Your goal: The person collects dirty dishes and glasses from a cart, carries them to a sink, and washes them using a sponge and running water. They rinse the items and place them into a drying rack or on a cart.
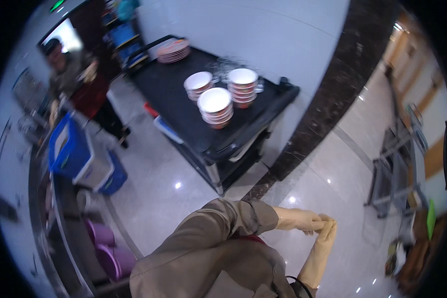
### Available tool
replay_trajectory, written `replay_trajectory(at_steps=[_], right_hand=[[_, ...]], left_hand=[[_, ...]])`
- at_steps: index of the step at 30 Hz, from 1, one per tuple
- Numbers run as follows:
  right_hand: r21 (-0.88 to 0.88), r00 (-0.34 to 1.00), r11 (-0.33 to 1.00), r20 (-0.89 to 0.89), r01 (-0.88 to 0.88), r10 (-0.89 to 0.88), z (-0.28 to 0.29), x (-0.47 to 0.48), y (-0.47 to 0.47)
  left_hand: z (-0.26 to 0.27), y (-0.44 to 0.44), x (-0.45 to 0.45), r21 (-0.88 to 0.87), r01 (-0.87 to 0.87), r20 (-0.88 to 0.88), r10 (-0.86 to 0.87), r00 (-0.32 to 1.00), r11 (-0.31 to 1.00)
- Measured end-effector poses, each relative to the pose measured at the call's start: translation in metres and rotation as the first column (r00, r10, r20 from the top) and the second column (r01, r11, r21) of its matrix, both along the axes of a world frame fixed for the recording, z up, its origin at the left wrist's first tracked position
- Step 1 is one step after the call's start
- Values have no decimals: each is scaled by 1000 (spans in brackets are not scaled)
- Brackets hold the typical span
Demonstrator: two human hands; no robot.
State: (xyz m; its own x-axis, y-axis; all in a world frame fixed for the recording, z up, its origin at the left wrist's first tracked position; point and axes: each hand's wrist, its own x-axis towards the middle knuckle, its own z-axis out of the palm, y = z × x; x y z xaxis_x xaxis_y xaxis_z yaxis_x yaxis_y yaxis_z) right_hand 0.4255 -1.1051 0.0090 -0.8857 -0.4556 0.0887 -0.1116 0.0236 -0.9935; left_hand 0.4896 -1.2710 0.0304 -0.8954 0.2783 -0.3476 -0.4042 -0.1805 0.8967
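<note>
Both my hands wear long pale-yellow rubber gloves and meet at the lower right, over the floor. My left hand [309, 221] reaches across from the left, its fingers touching those of my right hand [326, 228], whose forearm rises from below. Whether either hand grips the other's glove is unclear, and no other object shows in them. Beyond my arms stands a black utility cart [171, 97]. On it are stacked white-and-red bowls [215, 102], [242, 83], [198, 82], a stack of pinkish plates [173, 51] and blurred clear glassware [227, 66].
A person [74, 78] in a dark cap and red apron stands at left, near blue and white plastic bins [72, 143]. Purple buckets [115, 259] sit lower left. A dark stone-trimmed wall corner [320, 100] borders the cart; a grey metal-framed cart [391, 167] stands right.
</note>
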Motion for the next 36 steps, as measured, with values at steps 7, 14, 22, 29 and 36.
replay_trajectory(at_steps=[7, 14, 22, 29, 36], right_hand=[[278, 881, 938, -365, -205, 301, -12, -61, -63], [275, 918, 883, -7, -380, 398, -24, -120, -84], [297, 601, 616, -150, -730, 785, 24, -95, -27], [912, -386, 37, -210, -410, 898, 62, 4, -17], [833, -261, 127, -309, -539, 915, 66, -24, 8]], left_hand=[[27, 17, 31, 399, -508, 20, 547, 837, 763], [18, 101, 72, 354, -778, 24, 827, 562, 519], [-45, 113, 167, -88, -874, 225, 864, 451, 479], [-24, 110, 149, -138, -713, 48, 724, 688, 687], [20, 91, 156, -391, -393, 130, 472, 872, 832]])
